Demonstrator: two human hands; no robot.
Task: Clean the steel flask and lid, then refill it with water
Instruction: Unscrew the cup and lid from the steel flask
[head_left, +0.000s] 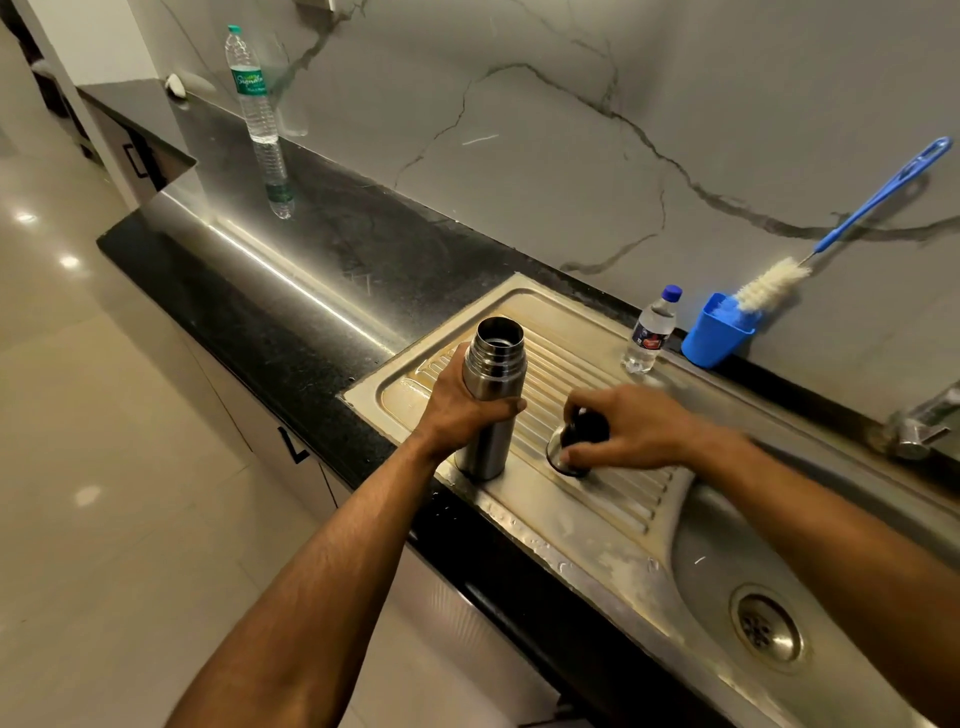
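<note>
Flask (491, 400) stands upright and open-mouthed on the near-left part of the ribbed drainboard (587, 364), and we have our left hand (457, 410) wrapped round its middle. Our right hand (628, 431) curls its fingers over the lid (574, 441), which sits on the ribs just right of the flask, tilted on its side as far as we can tell.

We judge the main risk to be the flask's footing: it stands close to the near edge of the drainboard, tall and narrow on a ridged surface, so if we loosen the left grip it could rock over and roll off toward the floor. The lid is round and lies on sloped ribs; let go carelessly and it may roll right into the sink (727, 561).

Farther out, a small bottle (652, 332) stands at the far edge of the drainboard, next to a blue cup (714, 332) with a brush (841, 223) leaning out of it against the wall. Reaching across for the brush could knock that bottle over. A tall bottle (252, 85) stands well apart on the table (311, 270), far left. The tap (919, 421) is at the right edge.
</note>
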